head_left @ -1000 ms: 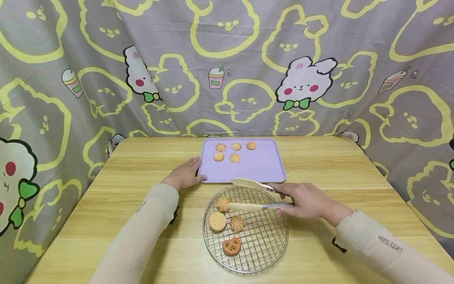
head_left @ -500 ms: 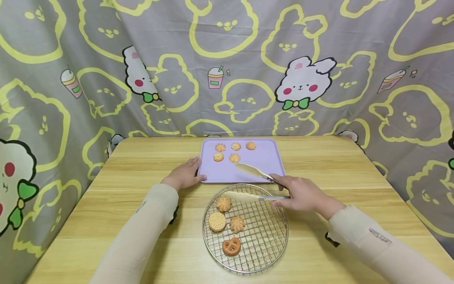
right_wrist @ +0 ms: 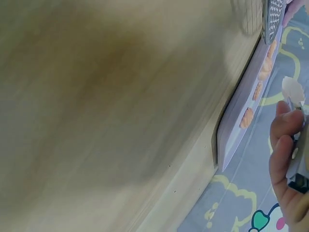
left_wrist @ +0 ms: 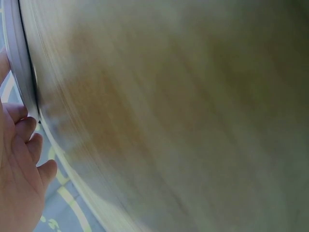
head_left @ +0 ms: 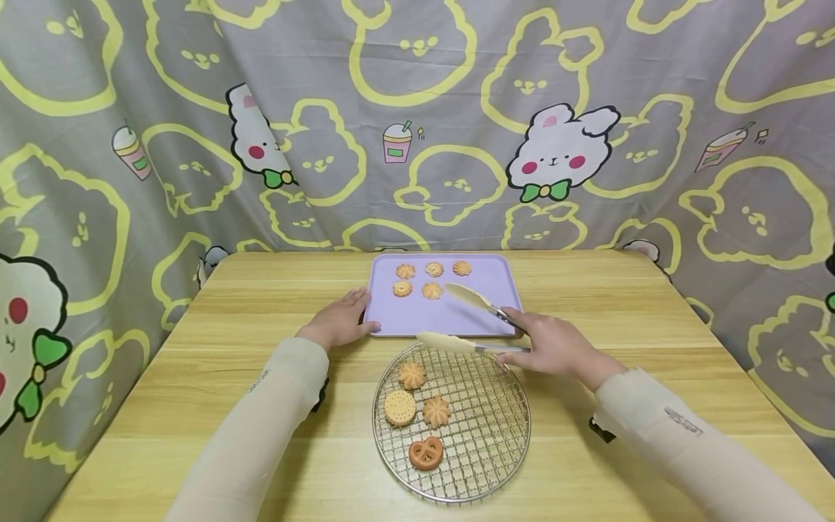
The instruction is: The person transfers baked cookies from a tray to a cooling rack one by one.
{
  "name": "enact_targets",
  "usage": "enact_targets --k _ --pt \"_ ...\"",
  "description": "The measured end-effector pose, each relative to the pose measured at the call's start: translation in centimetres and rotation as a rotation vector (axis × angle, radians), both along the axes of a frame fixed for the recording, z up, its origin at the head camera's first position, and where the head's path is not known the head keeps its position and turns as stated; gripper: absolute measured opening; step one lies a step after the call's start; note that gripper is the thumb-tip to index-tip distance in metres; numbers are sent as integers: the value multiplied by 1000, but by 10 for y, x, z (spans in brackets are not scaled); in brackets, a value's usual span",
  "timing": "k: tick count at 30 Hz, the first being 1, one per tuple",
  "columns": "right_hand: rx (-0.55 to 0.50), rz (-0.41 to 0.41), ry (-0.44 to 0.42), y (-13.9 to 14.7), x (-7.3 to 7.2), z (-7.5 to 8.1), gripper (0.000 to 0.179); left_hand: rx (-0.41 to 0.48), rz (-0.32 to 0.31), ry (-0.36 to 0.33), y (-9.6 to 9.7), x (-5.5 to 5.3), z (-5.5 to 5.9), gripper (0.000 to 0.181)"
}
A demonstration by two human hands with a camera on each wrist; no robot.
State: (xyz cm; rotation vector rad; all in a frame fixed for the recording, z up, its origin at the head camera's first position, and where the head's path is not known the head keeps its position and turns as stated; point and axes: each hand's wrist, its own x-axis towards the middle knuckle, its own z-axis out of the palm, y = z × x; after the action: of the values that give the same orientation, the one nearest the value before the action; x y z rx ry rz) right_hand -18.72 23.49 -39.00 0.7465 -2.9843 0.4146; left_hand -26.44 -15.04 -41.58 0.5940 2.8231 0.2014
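Wire mesh makes up the round rack [head_left: 485, 446] nearest the person, its open weave presumably meant to let air under what lies on it. On its left half lie a brown pretzel biscuit [head_left: 427, 454] at the near end, then a flower-shaped biscuit [head_left: 436, 411] and a round dotted one [head_left: 400, 408], with another flower-shaped biscuit [head_left: 412, 375] farthest up.

Beyond them, the right hand [head_left: 551, 344] has its fingers and thumb clasped round the handles of the tongs [head_left: 466, 345]. Held at the handle end, the tongs likely spare the fingers from touching the biscuits. Their cream tips stand well apart with nothing between: one above the tray's surface, the other over the rack's far rim. The lilac tray [head_left: 404, 319] sits just behind the rack, close enough, it seems, for the tongs to span both.

The left hand [head_left: 335, 319] rests at the tray's left side, fingers relaxed along the edge and thumb apart from them on the near corner, probably to stop it sliding on the wooden table [head_left: 587, 449]. Five small biscuits [head_left: 462, 268] lie towards the tray's far side in two rows, three behind two, spaced perhaps so each can be taken singly. A grey patterned curtain [head_left: 417, 80] hangs behind.
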Motion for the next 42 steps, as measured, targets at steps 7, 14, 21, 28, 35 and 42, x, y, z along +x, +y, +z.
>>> enact_targets --k 7,14,21,28,35,42 --pt "15 -38 -17 -2 -9 0 95 7 1 -3 0 1 3 81" --pt "20 -74 -56 -6 -18 -2 96 9 -4 0 -1 2 3 81" --pt "37 -92 -76 -13 -27 -2 94 12 -3 3 -1 1 2 81" --pt "50 -130 -120 -19 -35 -1 90 15 -8 -2 -1 1 2 81" --pt "77 -151 -157 -23 -43 -1 89 14 -3 1 -1 -1 1 81" --pt "119 -143 -147 -26 -47 -1 82 8 -2 4 -1 -1 0 81"
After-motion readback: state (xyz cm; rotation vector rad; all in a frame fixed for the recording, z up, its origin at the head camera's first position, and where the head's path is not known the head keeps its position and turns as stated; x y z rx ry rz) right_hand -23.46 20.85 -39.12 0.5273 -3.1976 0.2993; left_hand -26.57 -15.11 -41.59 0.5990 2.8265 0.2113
